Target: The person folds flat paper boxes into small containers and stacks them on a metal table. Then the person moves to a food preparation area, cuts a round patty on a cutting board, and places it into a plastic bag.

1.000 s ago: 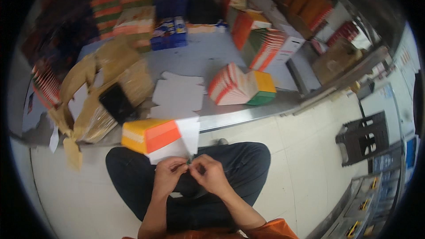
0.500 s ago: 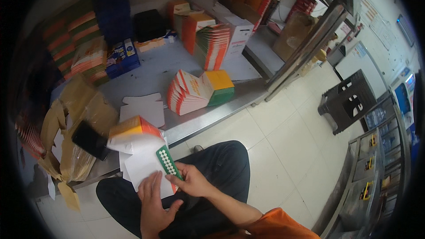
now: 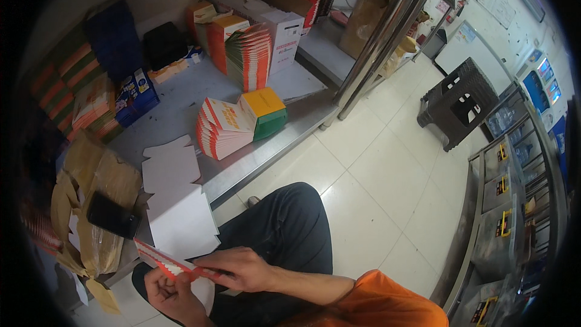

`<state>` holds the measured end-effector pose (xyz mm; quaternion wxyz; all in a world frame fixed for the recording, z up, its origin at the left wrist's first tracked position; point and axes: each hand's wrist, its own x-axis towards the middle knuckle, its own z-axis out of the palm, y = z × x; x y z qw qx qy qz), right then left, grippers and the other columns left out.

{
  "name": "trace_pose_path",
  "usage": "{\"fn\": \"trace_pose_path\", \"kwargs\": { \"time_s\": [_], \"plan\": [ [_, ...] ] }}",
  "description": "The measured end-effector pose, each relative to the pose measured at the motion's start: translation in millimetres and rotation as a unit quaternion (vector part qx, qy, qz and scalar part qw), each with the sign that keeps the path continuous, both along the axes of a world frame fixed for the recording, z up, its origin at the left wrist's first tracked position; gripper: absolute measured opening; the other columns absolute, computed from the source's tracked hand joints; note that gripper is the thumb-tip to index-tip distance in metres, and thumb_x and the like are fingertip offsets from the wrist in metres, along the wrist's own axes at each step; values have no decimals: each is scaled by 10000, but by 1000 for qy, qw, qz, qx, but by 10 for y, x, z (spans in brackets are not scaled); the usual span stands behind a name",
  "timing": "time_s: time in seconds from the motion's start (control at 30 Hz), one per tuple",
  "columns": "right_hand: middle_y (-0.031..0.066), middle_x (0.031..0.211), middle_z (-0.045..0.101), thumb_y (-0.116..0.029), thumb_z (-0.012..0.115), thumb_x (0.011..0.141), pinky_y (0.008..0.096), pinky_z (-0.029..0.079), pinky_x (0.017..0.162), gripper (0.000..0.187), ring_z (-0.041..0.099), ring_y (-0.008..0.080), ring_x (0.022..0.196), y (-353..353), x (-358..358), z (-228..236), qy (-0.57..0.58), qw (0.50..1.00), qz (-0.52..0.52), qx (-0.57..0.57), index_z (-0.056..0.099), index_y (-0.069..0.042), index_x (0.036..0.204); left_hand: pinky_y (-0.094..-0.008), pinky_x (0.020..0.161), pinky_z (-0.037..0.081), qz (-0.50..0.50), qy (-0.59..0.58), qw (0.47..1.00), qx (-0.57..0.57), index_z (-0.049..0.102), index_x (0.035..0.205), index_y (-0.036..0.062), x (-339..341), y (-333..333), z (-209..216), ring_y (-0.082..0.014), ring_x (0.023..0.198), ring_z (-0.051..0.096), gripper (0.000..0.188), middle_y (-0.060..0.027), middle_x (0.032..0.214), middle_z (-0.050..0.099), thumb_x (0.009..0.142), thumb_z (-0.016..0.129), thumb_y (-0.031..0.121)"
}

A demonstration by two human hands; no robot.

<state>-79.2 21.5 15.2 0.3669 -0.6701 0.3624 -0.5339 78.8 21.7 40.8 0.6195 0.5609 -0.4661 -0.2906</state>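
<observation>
A paper food carton (image 3: 162, 260) with a red and white zigzag edge is held low over my lap, seen nearly edge-on. My left hand (image 3: 172, 295) pinches its lower side, fingers curled and thumb on top. From the right, my right hand (image 3: 242, 268) grips the red end, its fingers closed together. The hands hide much of the carton. Just beyond them, an unfolded white carton blank (image 3: 183, 221) lies plain side up over the bench edge. It adjoins a second white blank (image 3: 169, 165) farther up the bench.
The bench (image 3: 272, 139) carries a fanned stack of red-and-white cartons (image 3: 221, 130) beside a yellow-and-green carton (image 3: 266, 109). A black phone (image 3: 113, 214) rests on a torn brown cardboard box (image 3: 106, 172) at left. A dark stool (image 3: 460, 103) stands on the tiled floor, near shelves with clear bins (image 3: 493, 239).
Both hands have moved down and left with the carton, which is now seen edge-on instead of with its white face and green panel showing. My view has shifted slightly right.
</observation>
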Motion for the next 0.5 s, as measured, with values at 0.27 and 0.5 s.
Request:
{"fn": "trace_pose_path", "kwargs": {
  "time_s": [0.27, 0.5],
  "plan": [
    [132, 898, 666, 2, 807, 802, 323, 528, 624, 177, 652, 241, 750, -19, 6, 286, -17, 986, -113, -118, 697, 40, 935, -364, 770, 535, -5, -155, 986, -61, 702, 1088, -60, 6, 160, -337, -296, 836, 685, 207, -176, 958, 713, 917, 702, 55],
    [135, 903, 648, -4, 758, 844, 369, 528, 720, 164, 630, 297, 836, -3, -197, 315, -4, 999, -41, 13, 685, 37, 985, -334, 684, 501, -98, -219, 970, -30, 738, 927, -39, -205, 140, -43, -261, 699, 677, 97, -139, 812, 708, 838, 702, -29]
  ]
}}
